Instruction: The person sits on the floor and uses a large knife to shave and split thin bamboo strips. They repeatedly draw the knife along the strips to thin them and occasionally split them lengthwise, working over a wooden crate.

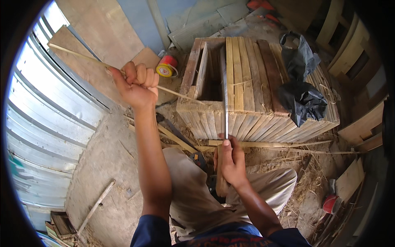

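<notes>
The left hand (138, 86) grips a thin wood stick (177, 94), its tip by the wooden box (191, 106). The right hand (231, 162) grips a big knife (226, 121). The stick looks slim, but whether it's finished can't be told.

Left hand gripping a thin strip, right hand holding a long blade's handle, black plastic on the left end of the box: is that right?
Not quite: the head view shows the black plastic on the right part of the box, not the left end. The left hand does grip a thin strip, and the right hand the blade's handle.
</notes>
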A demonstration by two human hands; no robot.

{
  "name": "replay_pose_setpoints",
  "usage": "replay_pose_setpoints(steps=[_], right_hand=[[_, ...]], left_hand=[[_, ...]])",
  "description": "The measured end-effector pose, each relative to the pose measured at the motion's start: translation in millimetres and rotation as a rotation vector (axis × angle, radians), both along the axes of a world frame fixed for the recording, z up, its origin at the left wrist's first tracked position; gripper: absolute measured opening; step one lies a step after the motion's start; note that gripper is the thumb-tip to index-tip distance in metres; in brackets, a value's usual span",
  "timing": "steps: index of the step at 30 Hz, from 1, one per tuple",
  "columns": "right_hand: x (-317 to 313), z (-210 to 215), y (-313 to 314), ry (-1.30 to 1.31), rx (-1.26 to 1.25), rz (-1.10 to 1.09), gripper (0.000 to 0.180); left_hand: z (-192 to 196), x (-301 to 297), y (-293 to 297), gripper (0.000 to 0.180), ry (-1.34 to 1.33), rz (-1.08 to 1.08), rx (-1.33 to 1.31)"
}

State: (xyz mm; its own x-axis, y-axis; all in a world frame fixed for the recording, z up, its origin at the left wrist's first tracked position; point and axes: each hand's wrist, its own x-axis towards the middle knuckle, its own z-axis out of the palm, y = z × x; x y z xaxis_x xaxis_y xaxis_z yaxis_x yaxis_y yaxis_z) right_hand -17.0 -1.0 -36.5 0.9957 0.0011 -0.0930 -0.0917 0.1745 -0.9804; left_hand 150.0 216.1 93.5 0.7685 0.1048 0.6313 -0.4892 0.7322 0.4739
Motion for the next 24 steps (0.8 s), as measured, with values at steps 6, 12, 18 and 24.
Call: replay_pose_setpoints(steps=[6, 12, 18, 24], right_hand=[[-6.0, -7.0, 10.7, 0.001, -0.254, 0.058, 0.042], [-9.0, -0.7, 10.3, -0.132, -0.252, 0.029, 0.042], [-7.5, 7.0, 7.8, -0.047, -0.231, 0.029, 0.042], [-8.8, 3.4, 4.0, -0.041, -0.465, 0.006, 0.041]], left_hand=[[1.8, -3.1, -3.1, 0.060, 0.046, 0.079, 0.001], [1.3, -5.5, -6.8, 0.060, 0.036, 0.084, 0.015], [4.2, -4.6, -10.4, 0.060, 0.065, 0.134, 0.032], [8.8, -8.6, -19.9, 0.060, 0.041, 0.162, 0.101]])
